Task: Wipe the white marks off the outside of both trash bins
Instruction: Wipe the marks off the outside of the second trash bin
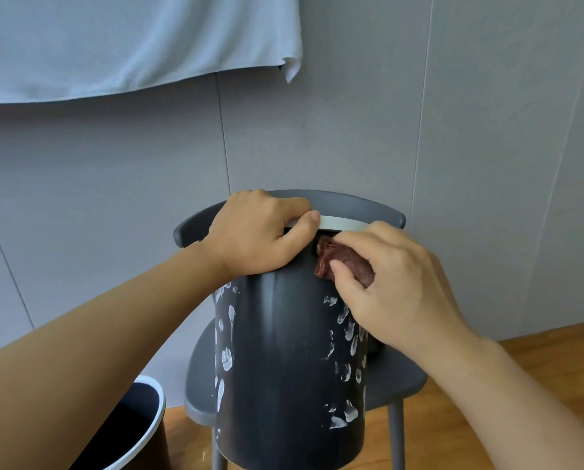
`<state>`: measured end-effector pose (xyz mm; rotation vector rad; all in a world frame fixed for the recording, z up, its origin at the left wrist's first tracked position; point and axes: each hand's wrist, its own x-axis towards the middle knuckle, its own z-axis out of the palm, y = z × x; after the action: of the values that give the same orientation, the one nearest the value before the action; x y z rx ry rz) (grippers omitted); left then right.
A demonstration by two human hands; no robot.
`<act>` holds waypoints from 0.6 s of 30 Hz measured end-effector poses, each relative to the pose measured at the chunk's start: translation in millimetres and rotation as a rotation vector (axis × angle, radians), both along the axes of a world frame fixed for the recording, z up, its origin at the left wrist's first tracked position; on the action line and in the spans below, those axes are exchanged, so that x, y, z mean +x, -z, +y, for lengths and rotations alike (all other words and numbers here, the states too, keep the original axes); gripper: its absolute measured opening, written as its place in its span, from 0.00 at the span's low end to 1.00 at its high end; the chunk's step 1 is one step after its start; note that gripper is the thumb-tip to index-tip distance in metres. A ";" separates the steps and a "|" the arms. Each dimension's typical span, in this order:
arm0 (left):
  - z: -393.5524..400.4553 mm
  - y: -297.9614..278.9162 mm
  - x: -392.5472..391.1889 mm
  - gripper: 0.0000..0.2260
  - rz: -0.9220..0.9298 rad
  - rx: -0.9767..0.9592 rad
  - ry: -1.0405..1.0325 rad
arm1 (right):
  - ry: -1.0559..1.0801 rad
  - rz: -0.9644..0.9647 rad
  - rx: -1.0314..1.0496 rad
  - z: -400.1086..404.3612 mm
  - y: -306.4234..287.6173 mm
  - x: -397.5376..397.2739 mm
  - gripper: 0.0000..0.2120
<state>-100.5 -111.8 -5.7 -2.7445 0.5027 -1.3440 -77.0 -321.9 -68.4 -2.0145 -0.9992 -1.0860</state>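
Note:
A dark grey trash bin (283, 361) with a pale rim is tipped toward me against a chair. White smears run down its left and right sides; the middle strip is dark and bare. My left hand (256, 232) grips the bin's rim from above, thumb over the pale band. My right hand (392, 283) holds a crumpled reddish-brown cloth (341, 259) and presses it against the bin's upper right side, just under the rim. A second dark bin (141, 432) with a white rim stands on the floor at the lower left, partly hidden by my left forearm.
The grey chair (402, 378) carrying the bin stands against a grey panelled wall (487, 164). A pale cloth (131, 42) hangs at the upper left. Wooden floor (453, 435) lies below and to the right.

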 end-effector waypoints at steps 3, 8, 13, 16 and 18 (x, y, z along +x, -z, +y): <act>0.9 -0.3 -1.7 0.20 0.002 -0.004 0.019 | -0.103 0.003 -0.148 -4.3 0.2 -3.2 0.13; -2.4 0.3 -1.5 0.22 0.005 -0.001 0.025 | -0.012 -0.029 -0.057 -2.7 -4.8 -2.6 0.10; -1.4 -0.2 -0.8 0.20 0.003 -0.001 0.024 | -0.126 0.040 -0.212 -7.2 -4.5 -3.7 0.10; -2.6 -0.1 0.2 0.20 0.003 0.004 0.019 | -0.022 -0.012 -0.051 -3.4 -3.5 -3.0 0.09; -2.5 -0.1 0.5 0.20 0.000 0.010 0.024 | -0.021 -0.002 -0.024 -1.3 -3.9 -3.9 0.09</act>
<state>-100.0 -114.3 -5.6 -2.7389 0.5420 -1.3426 -80.9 -323.2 -64.5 -2.0174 -1.0372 -1.0700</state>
